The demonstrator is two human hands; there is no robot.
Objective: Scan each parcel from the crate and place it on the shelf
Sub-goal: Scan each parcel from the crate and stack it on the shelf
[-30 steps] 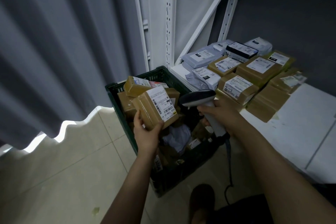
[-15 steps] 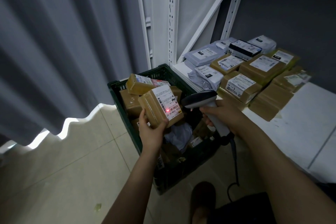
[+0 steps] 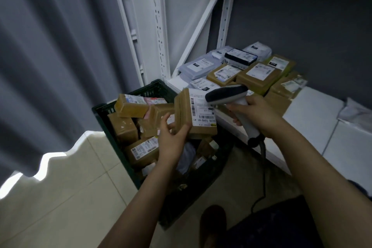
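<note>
My left hand [image 3: 173,139] grips a brown taped parcel [image 3: 193,115] by its lower left corner, its white label facing up, above the right side of the dark green crate [image 3: 104,116]. Several more brown parcels fill the crate. My right hand [image 3: 255,112] holds the grey handheld scanner [image 3: 227,92], whose head overlaps the parcel's upper right corner. The white shelf [image 3: 310,115] to the right carries several brown and grey parcels [image 3: 257,74] at its far end.
A grey curtain hangs on the left above a pale tiled floor. White shelf uprights and a flat white panel stand behind the crate. The scanner's black cable drops to the floor beside my shoe [image 3: 213,221]. A white bag [image 3: 356,112] lies at the shelf's right.
My left hand has carried the parcel rightward and up toward the shelf. The red scan dot seen on the label half a second ago is gone. The scanner head now overlaps the parcel.
</note>
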